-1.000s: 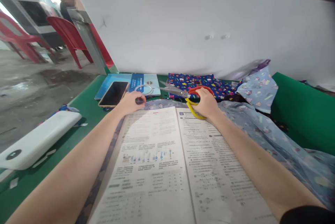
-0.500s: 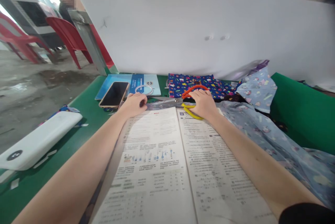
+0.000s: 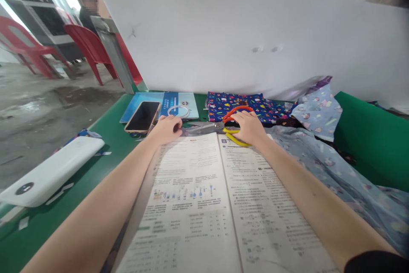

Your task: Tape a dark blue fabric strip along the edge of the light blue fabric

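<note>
My right hand (image 3: 248, 129) grips a pair of scissors (image 3: 218, 125) with one orange-red handle and one yellow handle. Their metal blades point left, towards my left hand (image 3: 168, 129), just past the far edge of an open printed book (image 3: 194, 205). The curled fingers of my left hand rest by the book's far left corner. What they pinch is hidden, though a greyish strip of material runs from there under the blades. Between my forearms the book lies flat, over some patterned cloth. Light blue-grey printed cloth (image 3: 306, 149) spreads beside my right forearm.
On the green table (image 3: 105, 124) lie a phone (image 3: 142, 116), a blue booklet (image 3: 188, 100), a white ring (image 3: 179, 111), folded dark-blue printed fabric (image 3: 234, 100), a white elongated device (image 3: 54, 170) and paper scraps. A white panel (image 3: 204, 30) stands behind. Red chairs (image 3: 89, 47) and a person are at far left.
The whole view has shifted slightly right and down. Both hands and the scissors stay in nearly the same place over the book's far edge.
</note>
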`<state>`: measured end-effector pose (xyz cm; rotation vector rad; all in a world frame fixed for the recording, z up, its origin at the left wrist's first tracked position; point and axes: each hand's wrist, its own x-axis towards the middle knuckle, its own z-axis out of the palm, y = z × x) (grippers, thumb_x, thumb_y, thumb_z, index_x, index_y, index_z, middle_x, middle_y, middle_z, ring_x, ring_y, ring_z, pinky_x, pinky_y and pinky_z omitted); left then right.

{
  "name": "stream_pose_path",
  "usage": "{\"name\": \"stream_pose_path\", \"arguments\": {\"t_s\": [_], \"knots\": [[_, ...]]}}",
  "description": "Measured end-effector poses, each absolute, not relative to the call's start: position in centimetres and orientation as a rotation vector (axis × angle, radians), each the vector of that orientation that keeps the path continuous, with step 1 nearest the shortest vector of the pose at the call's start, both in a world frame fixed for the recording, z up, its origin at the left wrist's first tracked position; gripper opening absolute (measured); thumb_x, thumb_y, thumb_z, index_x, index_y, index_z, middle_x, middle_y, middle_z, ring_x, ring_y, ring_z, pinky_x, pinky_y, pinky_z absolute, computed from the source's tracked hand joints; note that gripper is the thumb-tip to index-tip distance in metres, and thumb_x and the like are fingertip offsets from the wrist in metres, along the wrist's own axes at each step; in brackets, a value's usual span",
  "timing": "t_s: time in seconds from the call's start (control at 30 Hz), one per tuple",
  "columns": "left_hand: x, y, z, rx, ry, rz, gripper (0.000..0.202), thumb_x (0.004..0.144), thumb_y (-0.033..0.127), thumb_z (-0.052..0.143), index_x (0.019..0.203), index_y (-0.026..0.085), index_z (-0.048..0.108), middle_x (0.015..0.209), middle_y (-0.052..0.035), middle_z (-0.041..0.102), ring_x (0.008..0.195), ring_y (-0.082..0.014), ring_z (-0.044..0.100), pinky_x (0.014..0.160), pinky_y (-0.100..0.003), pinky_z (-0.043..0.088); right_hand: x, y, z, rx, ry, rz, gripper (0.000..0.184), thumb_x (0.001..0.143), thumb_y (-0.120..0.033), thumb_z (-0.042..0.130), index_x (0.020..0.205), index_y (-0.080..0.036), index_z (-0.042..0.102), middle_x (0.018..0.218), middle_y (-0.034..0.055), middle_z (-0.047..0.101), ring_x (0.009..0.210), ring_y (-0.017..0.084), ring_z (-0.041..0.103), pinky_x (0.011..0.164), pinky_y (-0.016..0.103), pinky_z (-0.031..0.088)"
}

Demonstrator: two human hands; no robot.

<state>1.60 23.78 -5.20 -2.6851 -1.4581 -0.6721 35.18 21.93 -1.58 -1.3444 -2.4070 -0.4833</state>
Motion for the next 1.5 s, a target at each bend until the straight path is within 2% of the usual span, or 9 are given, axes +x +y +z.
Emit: {"name": "stream_pose_path", "arguments": {"t_s": [0.37,0.87,1.4,1.5], "knots": [[1.57,23.85,-5.27,-2.686,-1.484,-0.669,0.003,0.077,0.023,0.051,0.077,0.021,0.048,0.082,-0.0014,0.062,0.084,-0.0201,0.057,0.086,-0.038,0.034,35.00,22.50,-1.11,-1.367,-2.482,-0.357,0.044,0.075,-0.044,0.066,0.110,-0.018,0.063,0.112,0.0103,0.068,0.106,0.028,0.058,0.095,0.042,0.037],[1.51,23.96,-5.26,-2.709,-1.543,-0.680,0.003,0.076,0.023,0.051,0.078,0.021,0.049,0.082,-0.0016,0.063,0.084,-0.0207,0.058,0.086,-0.039,0.035,35.09,22.67,-1.14,-1.391,-2.485,-0.237,0.044,0.074,-0.042,0.066,0.112,-0.020,0.063,0.113,0.0090,0.069,0.106,0.027,0.060,0.089,0.041,0.041],[1.50,24.11,-5.17,-2.737,-1.591,-0.693,0.003,0.076,0.024,0.050,0.077,0.021,0.051,0.083,-0.0026,0.064,0.087,-0.0215,0.058,0.086,-0.041,0.036,35.07,22.42,-0.92,-1.431,-2.454,-0.221,0.040,0.073,-0.042,0.066,0.107,-0.021,0.067,0.105,0.0050,0.072,0.089,0.023,0.065,0.077,0.035,0.046],[1.47,24.08,-5.15,-2.741,-1.590,-0.707,0.003,0.076,0.023,0.051,0.077,0.021,0.051,0.083,-0.0027,0.065,0.086,-0.0210,0.058,0.086,-0.041,0.037,35.08,22.48,-0.94,-1.418,-2.467,-0.244,0.036,0.075,-0.043,0.065,0.103,-0.021,0.068,0.101,0.0052,0.073,0.092,0.024,0.065,0.080,0.036,0.045]]}}
